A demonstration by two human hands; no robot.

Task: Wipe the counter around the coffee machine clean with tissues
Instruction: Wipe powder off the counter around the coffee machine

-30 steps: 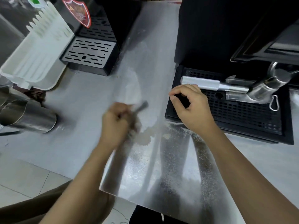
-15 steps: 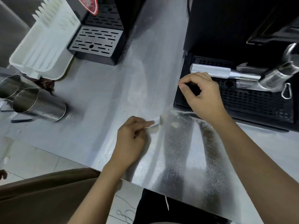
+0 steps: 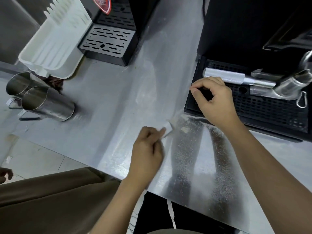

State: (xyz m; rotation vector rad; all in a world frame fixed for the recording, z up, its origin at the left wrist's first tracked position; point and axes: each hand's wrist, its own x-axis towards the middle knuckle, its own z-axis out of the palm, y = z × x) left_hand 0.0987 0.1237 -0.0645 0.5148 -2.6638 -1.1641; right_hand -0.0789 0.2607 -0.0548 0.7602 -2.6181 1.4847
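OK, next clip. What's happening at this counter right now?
A person is wiping a steel counter beside a coffee machine's black drip tray. The left hand pinches a small white tissue at the edge of a patch of scattered grounds. The right hand rests on the tray's corner. Grounds remain on the counter.

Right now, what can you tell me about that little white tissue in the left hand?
The tissue is a small, folded white piece, blurred, pinched at the fingertips of the left hand. It sticks out ahead of the fingers, low over the steel counter, at the edge of a patch of dark speckled grounds. Whether it touches the counter I cannot tell.
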